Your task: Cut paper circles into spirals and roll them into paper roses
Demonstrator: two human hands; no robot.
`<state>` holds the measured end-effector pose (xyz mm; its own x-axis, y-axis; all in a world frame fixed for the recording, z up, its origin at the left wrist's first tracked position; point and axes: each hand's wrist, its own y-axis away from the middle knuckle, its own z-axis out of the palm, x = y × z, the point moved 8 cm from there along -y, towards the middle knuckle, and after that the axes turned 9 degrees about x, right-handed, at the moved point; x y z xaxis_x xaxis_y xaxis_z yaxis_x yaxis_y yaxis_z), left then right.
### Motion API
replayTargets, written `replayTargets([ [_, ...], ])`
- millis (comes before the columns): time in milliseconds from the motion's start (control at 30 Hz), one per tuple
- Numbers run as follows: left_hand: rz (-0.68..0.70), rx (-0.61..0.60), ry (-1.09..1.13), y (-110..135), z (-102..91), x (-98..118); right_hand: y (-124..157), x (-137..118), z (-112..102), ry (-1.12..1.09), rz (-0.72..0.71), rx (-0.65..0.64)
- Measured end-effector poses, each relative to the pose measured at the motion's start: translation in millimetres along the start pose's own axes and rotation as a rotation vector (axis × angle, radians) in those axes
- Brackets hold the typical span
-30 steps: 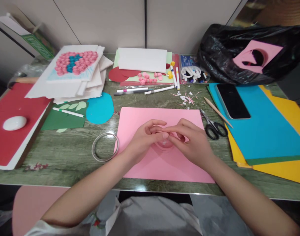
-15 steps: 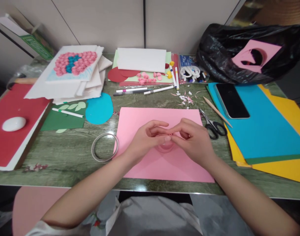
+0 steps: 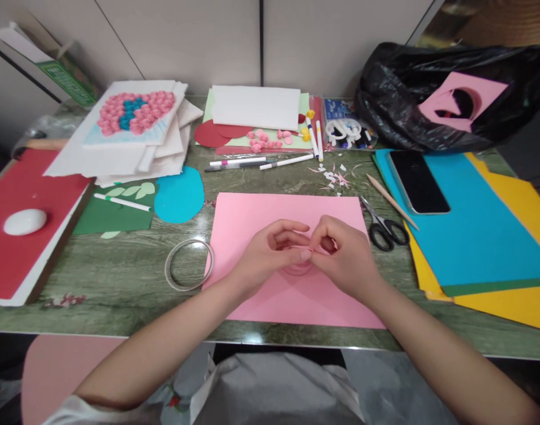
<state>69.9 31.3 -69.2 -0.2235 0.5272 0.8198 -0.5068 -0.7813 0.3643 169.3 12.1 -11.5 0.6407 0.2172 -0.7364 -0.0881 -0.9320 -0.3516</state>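
Observation:
Over a pink paper sheet (image 3: 261, 301), my two hands meet fingertip to fingertip. My left hand (image 3: 276, 251) pinches a curled pink paper strip (image 3: 299, 269) between thumb and fingers. My right hand (image 3: 345, 251) is closed in a pinch on the same strip, thumb against forefinger. Loops of the strip hang just below my fingers; its upper end is mostly hidden by them. To the right of the sheet lie black-handled scissors (image 3: 387, 233). A roll of tape (image 3: 189, 264) overlaps the sheet's left edge.
At the back left, a stack of white boards (image 3: 163, 133) carries pink and blue paper roses (image 3: 135, 112). Markers (image 3: 238, 161) and paper scraps (image 3: 334, 176) lie behind the sheet. On the right, a phone (image 3: 417, 182) and wooden stick (image 3: 392, 202) rest by blue paper (image 3: 482, 236). A black bag (image 3: 394, 88) stands behind.
My right forefinger and thumb have drawn into a rounder, tighter pinch on the strip. Both hands stay in nearly the same place, and the objects around them have not moved.

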Motion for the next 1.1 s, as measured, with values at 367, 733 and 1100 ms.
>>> replayTargets([
  [367,0.033,0.037,0.059,-1.6,-8.6,4.2,-1.4,-7.0,-3.2,-0.010,-0.066,-0.004],
  [733,0.019,0.074,0.039,-3.9,-12.4,2.3,2.2,-4.4,9.5,0.014,-0.116,-0.157],
  [1100,0.018,0.031,0.022,-2.3,-7.1,0.9,-1.9,1.3,-2.4,0.036,-0.036,0.003],
])
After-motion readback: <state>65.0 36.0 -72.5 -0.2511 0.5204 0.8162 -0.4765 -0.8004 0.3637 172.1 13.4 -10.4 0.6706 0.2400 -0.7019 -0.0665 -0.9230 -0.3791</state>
